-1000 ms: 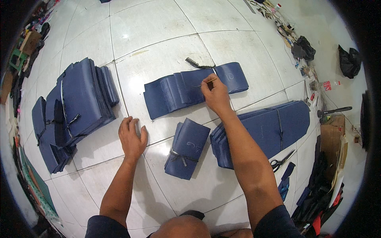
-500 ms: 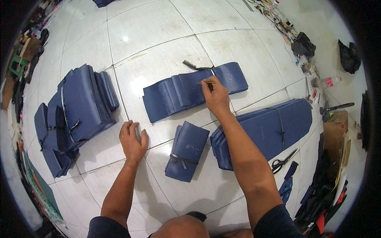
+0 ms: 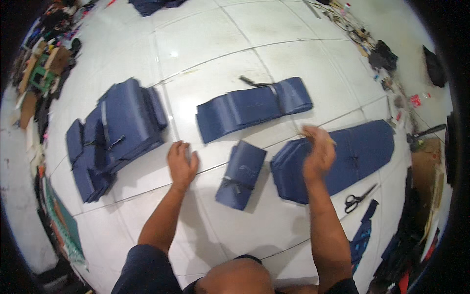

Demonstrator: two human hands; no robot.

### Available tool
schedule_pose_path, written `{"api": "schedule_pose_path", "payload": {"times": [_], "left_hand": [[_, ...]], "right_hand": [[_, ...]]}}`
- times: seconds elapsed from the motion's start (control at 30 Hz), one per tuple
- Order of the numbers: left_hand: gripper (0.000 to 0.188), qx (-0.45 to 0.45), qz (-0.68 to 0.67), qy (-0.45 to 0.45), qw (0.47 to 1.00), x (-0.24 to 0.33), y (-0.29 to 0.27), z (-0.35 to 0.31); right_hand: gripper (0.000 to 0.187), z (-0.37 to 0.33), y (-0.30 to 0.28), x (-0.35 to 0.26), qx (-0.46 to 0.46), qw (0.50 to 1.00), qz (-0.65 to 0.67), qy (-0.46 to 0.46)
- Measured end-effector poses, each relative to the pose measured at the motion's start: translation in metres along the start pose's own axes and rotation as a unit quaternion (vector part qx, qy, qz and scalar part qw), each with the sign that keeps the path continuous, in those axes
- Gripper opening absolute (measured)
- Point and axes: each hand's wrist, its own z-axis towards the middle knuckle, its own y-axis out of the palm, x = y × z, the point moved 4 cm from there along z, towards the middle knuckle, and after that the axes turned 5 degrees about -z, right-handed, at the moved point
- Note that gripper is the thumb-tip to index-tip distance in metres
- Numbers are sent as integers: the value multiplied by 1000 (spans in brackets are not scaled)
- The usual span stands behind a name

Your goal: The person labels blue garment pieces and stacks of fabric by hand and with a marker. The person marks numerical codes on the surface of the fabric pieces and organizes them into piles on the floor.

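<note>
My left hand (image 3: 182,164) rests on the tiled floor with its fingers apart, holding nothing. To its left lie stacked navy cut pieces (image 3: 128,120), some tied with cord. My right hand (image 3: 320,153), smeared by motion, is over the near part of a long navy stack with a rounded end (image 3: 364,147). A bit of a thin yellowish pen-like stick (image 3: 333,142) shows at its fingers. Beyond it lies a strip-shaped navy bundle (image 3: 254,105) bound near its right end. Between my hands sits a small tied navy bundle (image 3: 242,171) with faint pale marks.
Black-handled scissors (image 3: 360,198) lie at the right, beside narrow navy scraps (image 3: 362,235). Clutter lines both side walls, including a green plastic object (image 3: 41,78) at the left and a black bag (image 3: 383,55) at the right. More dark material (image 3: 152,6) lies at the far edge.
My right hand has left the strip-shaped bundle, where it held the thin stick against the surface, and come back toward me and right. The whole view has shifted; my left hand stays on the floor.
</note>
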Motion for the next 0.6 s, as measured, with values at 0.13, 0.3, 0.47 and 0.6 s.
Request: {"api": "schedule_pose_path", "payload": {"times": [0.13,0.3,0.47,0.6], "left_hand": [[33,18,-48,22,998,-9,-8,-2],[20,136,-132,48,981,6,-91,-13],[28,308,-44,-12,950,-43,-228,31],[54,231,156,-173,945,-133,-291,87]], "right_hand": [[40,-100,-75,-4,-46,984,55,162],[39,-205,-155,4,-124,959,12,254],[38,-246,-191,1,-111,956,-44,269],[37,-258,-192,-3,-66,966,-7,250]]}}
